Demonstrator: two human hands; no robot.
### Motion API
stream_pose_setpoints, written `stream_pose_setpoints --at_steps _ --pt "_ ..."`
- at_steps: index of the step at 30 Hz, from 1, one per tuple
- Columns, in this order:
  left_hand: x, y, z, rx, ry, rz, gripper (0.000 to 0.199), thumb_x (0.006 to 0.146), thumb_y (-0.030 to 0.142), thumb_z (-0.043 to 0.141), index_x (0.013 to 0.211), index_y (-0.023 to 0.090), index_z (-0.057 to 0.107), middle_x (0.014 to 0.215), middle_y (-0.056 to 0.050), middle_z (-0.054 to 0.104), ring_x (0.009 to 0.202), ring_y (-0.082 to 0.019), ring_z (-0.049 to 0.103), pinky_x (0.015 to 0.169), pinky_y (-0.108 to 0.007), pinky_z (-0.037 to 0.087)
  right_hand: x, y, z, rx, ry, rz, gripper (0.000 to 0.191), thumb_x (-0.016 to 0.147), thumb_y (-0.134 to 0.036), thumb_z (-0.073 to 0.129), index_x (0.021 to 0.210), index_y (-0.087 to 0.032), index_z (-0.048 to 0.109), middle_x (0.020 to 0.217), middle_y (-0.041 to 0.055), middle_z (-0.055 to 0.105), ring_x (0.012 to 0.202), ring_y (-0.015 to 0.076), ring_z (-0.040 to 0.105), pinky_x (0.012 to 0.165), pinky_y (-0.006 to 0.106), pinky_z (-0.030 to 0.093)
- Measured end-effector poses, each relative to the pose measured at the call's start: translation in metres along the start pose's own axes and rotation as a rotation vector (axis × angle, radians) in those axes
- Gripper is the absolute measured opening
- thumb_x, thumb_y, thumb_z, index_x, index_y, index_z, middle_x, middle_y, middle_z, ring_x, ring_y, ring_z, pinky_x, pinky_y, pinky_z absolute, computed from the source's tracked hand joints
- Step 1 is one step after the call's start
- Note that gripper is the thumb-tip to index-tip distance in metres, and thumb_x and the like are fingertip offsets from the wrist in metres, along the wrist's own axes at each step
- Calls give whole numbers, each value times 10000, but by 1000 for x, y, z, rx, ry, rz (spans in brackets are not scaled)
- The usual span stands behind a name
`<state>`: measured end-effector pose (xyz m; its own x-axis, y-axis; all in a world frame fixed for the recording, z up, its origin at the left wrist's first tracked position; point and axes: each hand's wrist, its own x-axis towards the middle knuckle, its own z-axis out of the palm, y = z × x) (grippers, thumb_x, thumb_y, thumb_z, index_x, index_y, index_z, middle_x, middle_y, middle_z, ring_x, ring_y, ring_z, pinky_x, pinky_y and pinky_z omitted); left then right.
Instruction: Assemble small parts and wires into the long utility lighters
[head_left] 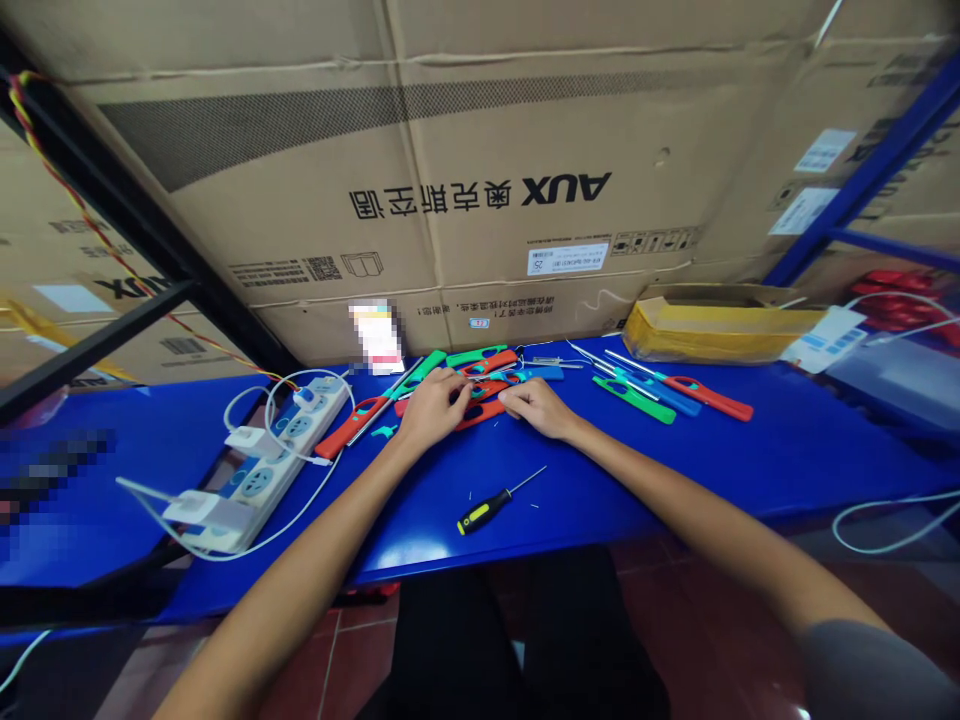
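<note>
Both hands rest at a pile of colourful lighter-like pieces on the blue table. My left hand is curled at the pile's left part, beside a red piece; what its fingers hold, if anything, is hidden. My right hand has its fingers pressed together at the right end of that piece; its grip is too small to make out. A green piece and a red lighter with metal rods lie to the right. Nearer the front edge is a black and yellow screwdriver.
A white power strip with plugs and looping cables lies at the left. A lit phone leans against the cardboard behind. At the back right sits a yellow-taped box. Black and blue frame bars flank the table.
</note>
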<state>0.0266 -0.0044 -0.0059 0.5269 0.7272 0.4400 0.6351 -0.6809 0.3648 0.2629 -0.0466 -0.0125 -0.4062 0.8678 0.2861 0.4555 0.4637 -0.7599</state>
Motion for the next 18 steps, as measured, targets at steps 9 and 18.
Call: stream_pose_setpoints --at_steps 9,18 --pt "3 -12 0 -18 67 -43 312 1055 312 511 921 187 764 936 -90 729 944 -260 656 896 -402 527 1 -13 3 165 -30 6 546 1055 -528 360 612 -226 462 616 1 475 614 167 434 672 332 334" --pt "5 -13 -2 -22 77 -31 333 1055 330 503 915 190 770 903 -88 720 919 -256 646 884 -393 517 27 -8 16 326 -126 88 471 1020 -488 395 627 -234 443 603 -19 397 572 153 344 601 318 286"
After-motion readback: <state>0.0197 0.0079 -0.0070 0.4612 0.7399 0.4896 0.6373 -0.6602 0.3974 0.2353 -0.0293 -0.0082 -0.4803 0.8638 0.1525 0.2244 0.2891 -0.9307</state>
